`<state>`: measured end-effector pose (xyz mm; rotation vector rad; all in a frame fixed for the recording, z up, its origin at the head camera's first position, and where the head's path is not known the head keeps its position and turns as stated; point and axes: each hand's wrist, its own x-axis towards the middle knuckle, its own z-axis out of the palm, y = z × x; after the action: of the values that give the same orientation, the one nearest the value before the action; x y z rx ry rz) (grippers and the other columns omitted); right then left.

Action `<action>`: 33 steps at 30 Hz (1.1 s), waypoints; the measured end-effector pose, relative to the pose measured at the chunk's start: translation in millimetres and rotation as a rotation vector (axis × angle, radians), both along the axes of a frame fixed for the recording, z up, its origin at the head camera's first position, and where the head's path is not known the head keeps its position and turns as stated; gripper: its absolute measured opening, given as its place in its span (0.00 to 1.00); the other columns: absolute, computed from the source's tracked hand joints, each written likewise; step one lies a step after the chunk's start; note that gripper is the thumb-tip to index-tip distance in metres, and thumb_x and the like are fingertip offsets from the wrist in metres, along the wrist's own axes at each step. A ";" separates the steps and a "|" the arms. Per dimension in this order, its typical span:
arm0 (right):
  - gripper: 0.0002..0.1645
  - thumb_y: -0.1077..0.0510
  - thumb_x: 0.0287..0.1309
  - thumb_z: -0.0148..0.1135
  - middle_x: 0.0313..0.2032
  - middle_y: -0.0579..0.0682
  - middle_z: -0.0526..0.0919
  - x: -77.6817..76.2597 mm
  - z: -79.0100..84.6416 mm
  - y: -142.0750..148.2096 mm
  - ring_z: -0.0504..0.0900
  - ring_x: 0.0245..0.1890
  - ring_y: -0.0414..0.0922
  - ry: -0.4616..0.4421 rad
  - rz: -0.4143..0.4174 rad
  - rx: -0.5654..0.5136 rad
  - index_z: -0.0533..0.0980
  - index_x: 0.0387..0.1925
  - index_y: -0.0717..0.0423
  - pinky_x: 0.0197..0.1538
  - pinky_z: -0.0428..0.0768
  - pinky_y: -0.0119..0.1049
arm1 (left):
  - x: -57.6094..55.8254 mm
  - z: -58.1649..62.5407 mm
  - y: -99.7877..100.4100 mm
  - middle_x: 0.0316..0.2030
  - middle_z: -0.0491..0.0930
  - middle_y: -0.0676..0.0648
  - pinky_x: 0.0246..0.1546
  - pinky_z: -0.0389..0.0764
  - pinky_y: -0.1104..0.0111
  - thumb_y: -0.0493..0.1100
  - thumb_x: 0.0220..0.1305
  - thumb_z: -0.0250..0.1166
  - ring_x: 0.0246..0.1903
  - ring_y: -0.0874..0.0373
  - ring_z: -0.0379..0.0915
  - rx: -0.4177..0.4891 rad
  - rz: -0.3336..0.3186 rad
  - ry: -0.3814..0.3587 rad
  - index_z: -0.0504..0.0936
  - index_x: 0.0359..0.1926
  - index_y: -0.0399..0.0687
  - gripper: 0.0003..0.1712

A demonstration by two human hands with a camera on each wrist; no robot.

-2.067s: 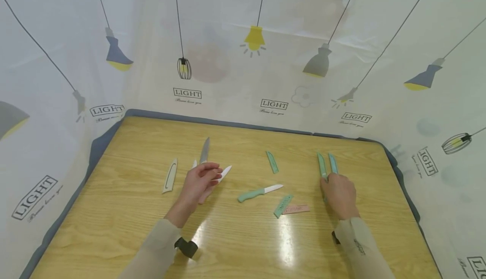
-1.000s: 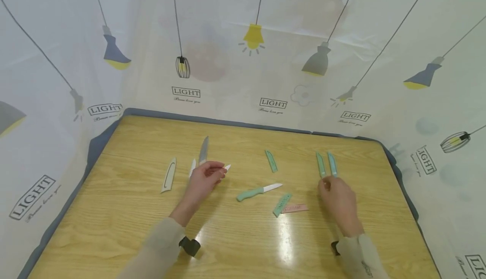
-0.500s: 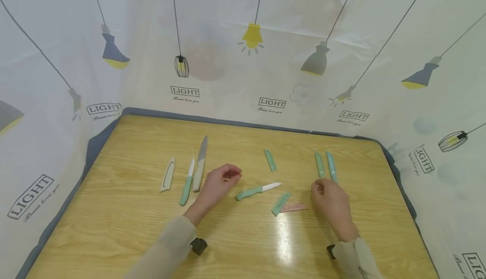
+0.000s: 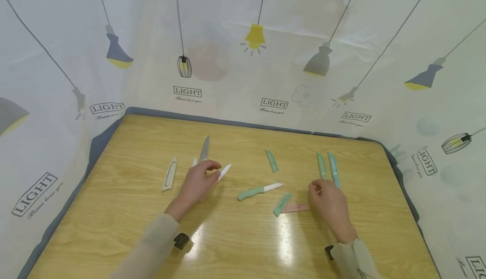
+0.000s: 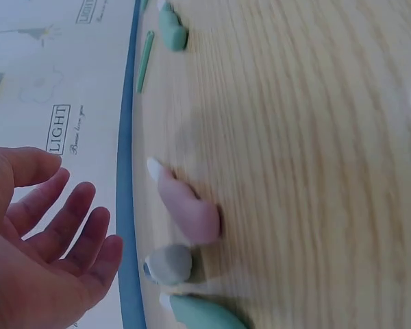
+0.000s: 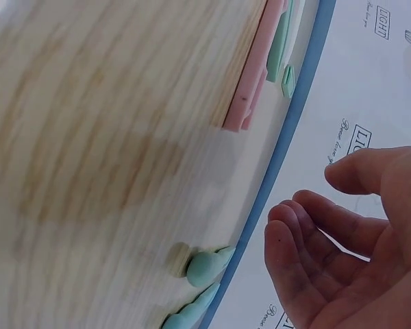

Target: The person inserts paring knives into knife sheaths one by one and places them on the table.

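Left hand (image 4: 199,180): empty, fingers loosely bent, thumb apart; positioned above the pink-handled knife (image 5: 192,212) and, beside that, the grey-handled knife (image 5: 171,264). Both blades point away from the person, presumably keeping the handles within reach. Right hand (image 4: 330,201): empty, fingers loosely bent, thumb apart. The pink sheath (image 4: 297,208) lies just left of it; the sheathed green knife (image 4: 321,165) and sheathed blue knife (image 4: 333,167) lie beyond, apparently grouped apart from bare blades.

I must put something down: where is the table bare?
Bare: front middle, between the sleeves; also between the far green sheath and sheathed green knife. Crowded: around the left hand, among knives; where the near green sheath meets the pink sheath.
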<state>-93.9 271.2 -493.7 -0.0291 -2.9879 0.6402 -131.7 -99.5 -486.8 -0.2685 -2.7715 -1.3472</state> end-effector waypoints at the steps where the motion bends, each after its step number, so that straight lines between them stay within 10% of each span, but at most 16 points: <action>1: 0.21 0.51 0.67 0.51 0.37 0.55 0.82 -0.2 -0.1 0.1 0.80 0.35 0.49 -0.002 -0.001 0.001 0.81 0.46 0.63 0.35 0.81 0.46 | -0.7 0.3 -1.2 0.46 0.82 0.46 0.50 0.77 0.55 0.40 0.64 0.62 0.48 0.50 0.76 -0.022 -0.001 0.014 0.84 0.46 0.43 0.12; 16: 0.21 0.51 0.65 0.52 0.36 0.55 0.82 -1.5 -2.7 0.6 0.80 0.35 0.49 -0.009 -0.004 0.010 0.81 0.45 0.63 0.34 0.81 0.46 | -17.7 -3.9 41.6 0.54 0.76 0.49 0.57 0.71 0.60 0.49 0.67 0.60 0.56 0.52 0.69 -0.284 -0.243 0.083 0.81 0.52 0.47 0.17; 33: 0.21 0.51 0.66 0.52 0.37 0.55 0.82 1.6 -2.0 -1.3 0.80 0.36 0.49 -0.042 0.000 -0.003 0.80 0.45 0.64 0.36 0.81 0.47 | -59.4 5.9 129.3 0.53 0.72 0.44 0.40 0.78 0.65 0.46 0.70 0.54 0.44 0.55 0.71 -0.592 -0.418 -0.068 0.65 0.72 0.52 0.30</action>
<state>-92.3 269.9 -495.8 -0.0436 -3.0272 0.6514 -191.1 29.8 -480.9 -0.8748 -3.2261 -0.5298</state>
